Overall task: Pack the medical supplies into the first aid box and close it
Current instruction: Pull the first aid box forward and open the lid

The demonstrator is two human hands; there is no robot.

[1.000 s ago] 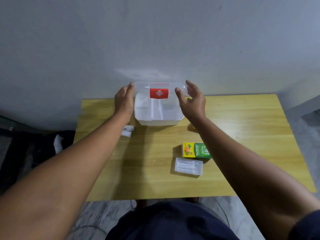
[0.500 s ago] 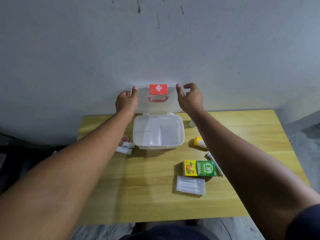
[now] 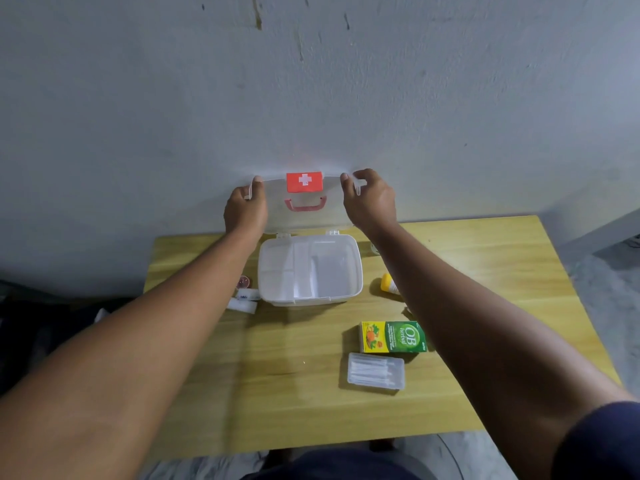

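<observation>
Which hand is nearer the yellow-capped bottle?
Right. The right hand grips the lid's right edge, just beyond the bottle; the left hand grips its left edge, past the box.

First aid box [image 3: 311, 300]: one, open, with one lid [image 3: 304, 220] raised at its back.
Hands: two, the left hand [image 3: 246, 211] and the right hand [image 3: 372, 202], one gripping each end of the box's lid.
Green-and-yellow carton [image 3: 393, 337]: one, in front of the box, to its right.
Clear swab case [image 3: 376, 371]: one, farther in front of the box.
Yellow-capped bottle [image 3: 388, 284]: one, just right of the box.
White rolls [image 3: 246, 295]: two, at the box's left front corner.
Small round red item [image 3: 244, 281]: one, just left of the box.
Table [image 3: 277, 393]: one, under the box.
</observation>
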